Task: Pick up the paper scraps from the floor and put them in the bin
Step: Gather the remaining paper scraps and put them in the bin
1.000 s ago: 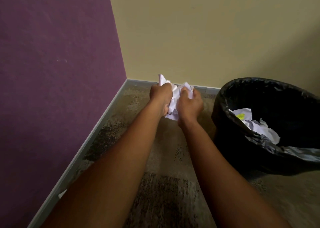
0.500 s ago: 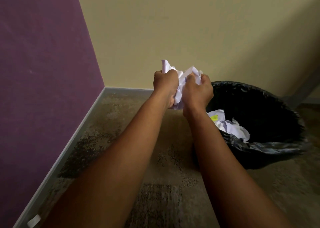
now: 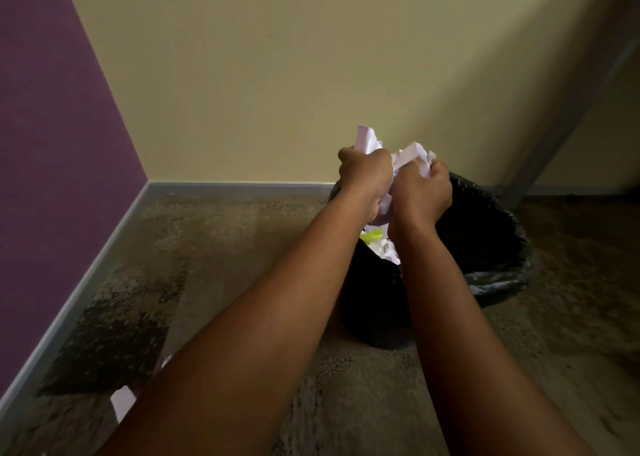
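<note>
- A loose paper scrap (image 3: 122, 403) lies on the carpet (image 3: 221, 248) at our 7 o'clock.
- Our left hand (image 3: 364, 175) and right hand (image 3: 421, 192), fingers curled, grip crumpled paper (image 3: 405, 156) together.
- They hold it above the black-lined bin (image 3: 498, 248) at 1 o'clock.

A purple wall (image 3: 52, 144) met a pale yellow wall (image 3: 277, 75) at a corner, above grey skirting (image 3: 235, 188) and mottled brown carpet (image 3: 214, 248) (darker patches leftward).
</note>
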Available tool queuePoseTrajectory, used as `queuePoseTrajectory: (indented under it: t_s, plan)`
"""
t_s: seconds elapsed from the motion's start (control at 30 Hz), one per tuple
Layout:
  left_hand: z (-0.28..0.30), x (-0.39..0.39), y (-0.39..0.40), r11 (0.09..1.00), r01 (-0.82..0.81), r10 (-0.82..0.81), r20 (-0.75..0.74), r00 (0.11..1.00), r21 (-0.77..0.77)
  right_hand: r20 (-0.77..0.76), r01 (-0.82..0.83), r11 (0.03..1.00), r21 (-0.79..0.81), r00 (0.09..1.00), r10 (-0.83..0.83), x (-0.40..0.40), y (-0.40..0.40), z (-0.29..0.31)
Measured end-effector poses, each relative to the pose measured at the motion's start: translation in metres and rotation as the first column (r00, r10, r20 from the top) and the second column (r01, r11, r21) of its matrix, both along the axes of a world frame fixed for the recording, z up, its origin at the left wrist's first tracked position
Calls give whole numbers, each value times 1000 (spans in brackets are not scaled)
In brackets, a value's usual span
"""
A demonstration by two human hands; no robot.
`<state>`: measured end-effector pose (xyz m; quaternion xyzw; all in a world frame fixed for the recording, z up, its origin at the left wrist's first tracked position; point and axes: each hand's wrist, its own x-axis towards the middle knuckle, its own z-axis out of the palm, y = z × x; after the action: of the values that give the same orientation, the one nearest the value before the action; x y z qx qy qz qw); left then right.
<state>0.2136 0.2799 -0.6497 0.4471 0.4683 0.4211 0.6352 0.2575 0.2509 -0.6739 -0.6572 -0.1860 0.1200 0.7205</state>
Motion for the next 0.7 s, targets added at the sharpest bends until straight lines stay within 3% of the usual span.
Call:
queuePoseTrajectory:
  t_s: [0.3, 0.7]
  plan:
    - [-8, 20, 2, 975, 214, -198, -220, 955, 54, -29, 49, 954, -295, 998, -60, 34, -9, -12]
    - [-21, 10, 21, 984, 119, -102, -131, 986, 130, -53, -120, 978, -171, 992, 113, 8, 1, -10]
